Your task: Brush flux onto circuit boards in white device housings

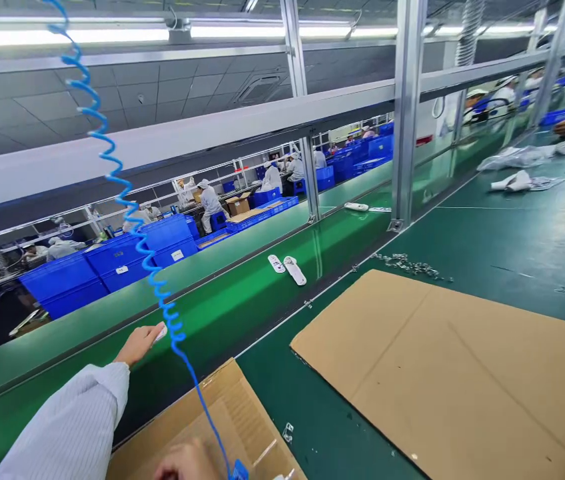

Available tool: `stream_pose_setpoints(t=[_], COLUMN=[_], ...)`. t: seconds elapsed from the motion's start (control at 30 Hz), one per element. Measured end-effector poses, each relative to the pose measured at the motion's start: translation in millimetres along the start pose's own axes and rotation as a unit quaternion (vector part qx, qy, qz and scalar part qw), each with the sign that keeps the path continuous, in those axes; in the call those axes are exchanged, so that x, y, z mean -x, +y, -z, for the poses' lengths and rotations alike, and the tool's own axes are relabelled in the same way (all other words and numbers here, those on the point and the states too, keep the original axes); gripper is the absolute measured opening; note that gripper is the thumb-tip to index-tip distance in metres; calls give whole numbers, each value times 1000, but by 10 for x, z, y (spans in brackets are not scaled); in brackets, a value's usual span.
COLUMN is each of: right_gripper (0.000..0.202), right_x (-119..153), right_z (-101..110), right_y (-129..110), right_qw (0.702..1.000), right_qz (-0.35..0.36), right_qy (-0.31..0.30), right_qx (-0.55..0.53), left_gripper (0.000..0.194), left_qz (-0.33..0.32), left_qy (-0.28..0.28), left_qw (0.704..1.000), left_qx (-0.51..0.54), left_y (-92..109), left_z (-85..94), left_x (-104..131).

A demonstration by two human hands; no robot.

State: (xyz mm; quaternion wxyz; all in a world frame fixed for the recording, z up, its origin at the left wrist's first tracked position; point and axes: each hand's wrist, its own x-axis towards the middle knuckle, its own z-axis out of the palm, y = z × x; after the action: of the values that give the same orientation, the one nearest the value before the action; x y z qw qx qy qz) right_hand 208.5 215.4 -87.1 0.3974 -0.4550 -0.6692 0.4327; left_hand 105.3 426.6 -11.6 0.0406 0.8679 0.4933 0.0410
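Note:
My left hand [137, 345], in a white sleeve, reaches out over the green conveyor belt [222, 300]. Its thumb and fingers are closed on a small white plastic part [161, 332], most of which the hand covers. At the bottom edge my right hand [187, 461] is smeared by motion over an open cardboard box [235, 400], and its fingers cannot be made out. A blue coiled hose [150, 263] hangs down past my left hand to a blue fitting [239, 470] beside the right one. Farther along the belt lie a white plastic shell [294, 271] and a flat white piece [276, 264].
A flat cardboard sheet [442, 360] covers much of the green bench [482, 247]. Small metal clips [407, 265] lie scattered behind it. A metal post [407, 120] rises at the belt's edge. Workers in white sit beyond blue bins [122, 263].

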Motion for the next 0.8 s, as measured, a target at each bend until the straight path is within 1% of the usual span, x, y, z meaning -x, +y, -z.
stream_pose_setpoints(t=[0.03, 0.07, 0.13, 0.17, 0.2, 0.27, 0.37, 0.43, 0.47, 0.53, 0.63, 0.7, 0.8], right_gripper=[3, 6, 16, 17, 16, 11, 7, 7, 9, 11, 11, 12, 14], right_x=[-15, -19, -6, 2, 6, 0, -15, -5, 5, 20, 15, 9, 44], right_z=[-1, 7, 60, 105, 158, 272, 404, 449, 460, 469, 462, 449, 414], right_y=[-11, -31, -81, -104, -122, -132, -109, -95, -91, -91, -89, -82, -96], right_qw=[1000, 998, 983, 972, 963, 954, 944, 941, 941, 943, 953, 962, 974], right_qz=[-12, -23, -36, -37, -36, -37, -42, -42, -40, -34, -19, -3, 30], right_qy=[23, 64, 172, 219, 251, 276, 300, 310, 313, 311, 286, 262, 220], right_qx=[-4, -15, -55, -77, -96, -114, -127, -126, -123, -113, -93, -76, -52], left_gripper=[31, 31, 32, 34, 36, 36, 42, 37, 34, 30, 30, 28, 24], left_qz=[-15, -31, -66, -85, -104, -148, -201, -226, -234, -235, -204, -171, -119], left_qy=[-9, -21, -51, -68, -82, -104, -125, -112, -101, -73, -50, -57, -82], left_qw=[1000, 999, 996, 994, 991, 983, 970, 965, 965, 966, 973, 977, 981], left_qx=[4, 6, 3, -1, -8, -25, -56, -66, -68, -72, -96, -114, -132], left_y=[38, 85, 212, 294, 387, 593, 881, 994, 1015, 986, 826, 712, 617], left_z=[72, 138, 230, 245, 235, 147, -49, -120, -123, -83, -11, -21, -116], left_x=[72, 158, 373, 501, 642, 944, 1366, 1555, 1612, 1659, 1630, 1594, 1530])
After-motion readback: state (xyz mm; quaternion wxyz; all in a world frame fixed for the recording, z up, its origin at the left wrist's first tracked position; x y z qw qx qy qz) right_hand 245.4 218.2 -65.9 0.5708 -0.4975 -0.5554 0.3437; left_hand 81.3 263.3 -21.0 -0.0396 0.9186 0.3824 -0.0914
